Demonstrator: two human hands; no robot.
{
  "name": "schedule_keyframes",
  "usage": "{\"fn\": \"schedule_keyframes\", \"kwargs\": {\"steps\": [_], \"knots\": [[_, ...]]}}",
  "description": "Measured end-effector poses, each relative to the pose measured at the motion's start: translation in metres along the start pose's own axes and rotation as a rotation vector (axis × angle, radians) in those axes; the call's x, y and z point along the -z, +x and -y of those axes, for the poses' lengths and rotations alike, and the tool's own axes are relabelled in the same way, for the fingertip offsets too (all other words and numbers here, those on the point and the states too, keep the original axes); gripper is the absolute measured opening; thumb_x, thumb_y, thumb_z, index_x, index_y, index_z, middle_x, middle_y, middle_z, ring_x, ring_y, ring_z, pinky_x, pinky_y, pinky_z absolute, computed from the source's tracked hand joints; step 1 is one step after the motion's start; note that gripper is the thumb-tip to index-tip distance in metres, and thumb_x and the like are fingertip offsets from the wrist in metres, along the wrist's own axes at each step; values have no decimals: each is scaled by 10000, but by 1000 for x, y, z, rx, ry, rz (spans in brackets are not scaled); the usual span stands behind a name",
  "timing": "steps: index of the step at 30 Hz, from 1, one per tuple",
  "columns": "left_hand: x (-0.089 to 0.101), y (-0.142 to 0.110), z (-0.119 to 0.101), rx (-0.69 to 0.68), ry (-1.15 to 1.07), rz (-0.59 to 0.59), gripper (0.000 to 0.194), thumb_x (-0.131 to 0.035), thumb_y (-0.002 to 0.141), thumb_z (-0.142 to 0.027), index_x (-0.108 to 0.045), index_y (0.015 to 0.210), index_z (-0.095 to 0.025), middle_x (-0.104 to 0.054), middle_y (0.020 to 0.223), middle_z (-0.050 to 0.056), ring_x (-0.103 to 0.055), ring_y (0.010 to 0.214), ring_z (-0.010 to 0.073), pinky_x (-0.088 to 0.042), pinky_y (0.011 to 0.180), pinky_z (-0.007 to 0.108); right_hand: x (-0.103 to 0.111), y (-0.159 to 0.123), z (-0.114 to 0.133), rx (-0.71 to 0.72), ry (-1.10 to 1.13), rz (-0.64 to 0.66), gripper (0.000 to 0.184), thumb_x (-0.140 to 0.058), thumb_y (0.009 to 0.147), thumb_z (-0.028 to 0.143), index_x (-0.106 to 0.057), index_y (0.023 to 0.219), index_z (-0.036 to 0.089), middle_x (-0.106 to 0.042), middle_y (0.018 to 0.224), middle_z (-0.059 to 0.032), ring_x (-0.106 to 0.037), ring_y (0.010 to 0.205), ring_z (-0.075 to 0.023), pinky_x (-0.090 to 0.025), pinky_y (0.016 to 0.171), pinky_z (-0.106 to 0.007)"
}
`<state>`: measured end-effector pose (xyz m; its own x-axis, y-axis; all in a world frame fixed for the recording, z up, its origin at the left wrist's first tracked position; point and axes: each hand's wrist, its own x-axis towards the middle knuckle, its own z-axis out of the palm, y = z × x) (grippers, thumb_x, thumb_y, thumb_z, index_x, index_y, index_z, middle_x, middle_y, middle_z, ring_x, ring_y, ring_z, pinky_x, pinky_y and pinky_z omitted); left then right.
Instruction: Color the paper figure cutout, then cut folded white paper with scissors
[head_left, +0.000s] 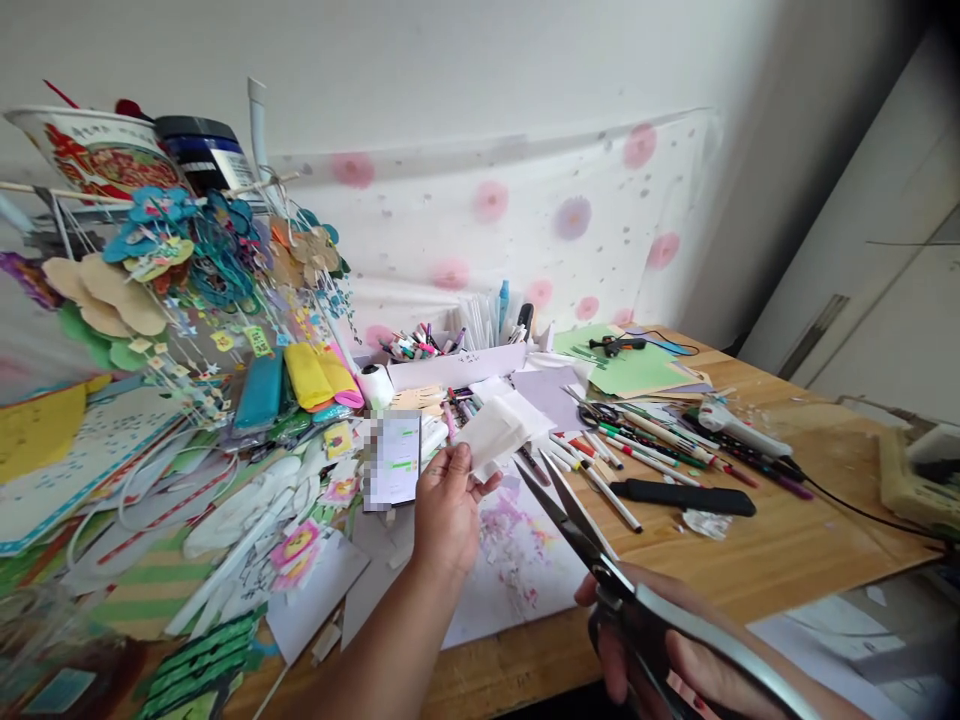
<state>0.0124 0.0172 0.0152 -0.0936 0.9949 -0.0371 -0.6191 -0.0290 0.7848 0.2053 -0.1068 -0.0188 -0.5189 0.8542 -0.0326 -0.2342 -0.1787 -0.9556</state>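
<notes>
My left hand (448,505) is raised over the table with its fingers pinched on a small folded piece of white paper (497,432). My right hand (679,655) is at the lower right, closed round the handles of large scissors (581,530). The scissor blades are spread open and point up and left toward the white paper, their tips a short way below and to the right of it. Under both hands lies a white sheet with pink paint marks (510,560).
The wooden table (787,540) is crowded: a phone (394,460), coloured markers (637,440), a black knife handle (682,497), a glue gun (739,425), green paper (630,365), a pen box (450,360), and hanging paper crafts (187,270) at left.
</notes>
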Motion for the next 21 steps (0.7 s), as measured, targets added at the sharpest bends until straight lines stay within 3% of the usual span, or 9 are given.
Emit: {"fn": "schedule_keyframes", "kwargs": {"steps": [8, 14, 21], "knots": [[3, 1, 3, -12, 19, 42, 323, -794, 650, -364, -593, 785, -152, -646, 787, -5, -625, 690, 122, -569, 603, 273, -10, 8, 3, 90, 36, -51, 570, -503, 846, 607, -501, 1210, 167, -678, 838, -96, -519, 479, -81, -387, 475, -222], [1, -2, 2, -15, 69, 71, 334, -806, 621, -382, -575, 707, -158, -614, 708, -35, -614, 657, 119, -572, 604, 280, -10, 14, 4, 123, 79, -73, 579, -495, 845, 612, -509, 1218, 169, -670, 810, -83, -520, 471, -90, -372, 462, -225], [3, 1, 9, -30, 148, 113, 320, -782, 646, -410, -635, 774, -155, -655, 778, -1, -623, 682, 128, -565, 615, 274, -16, 25, 5, 167, 138, -63, 566, -471, 861, 609, -506, 1222, 175, -646, 806, -65, -519, 491, -94, -387, 497, -246]]}}
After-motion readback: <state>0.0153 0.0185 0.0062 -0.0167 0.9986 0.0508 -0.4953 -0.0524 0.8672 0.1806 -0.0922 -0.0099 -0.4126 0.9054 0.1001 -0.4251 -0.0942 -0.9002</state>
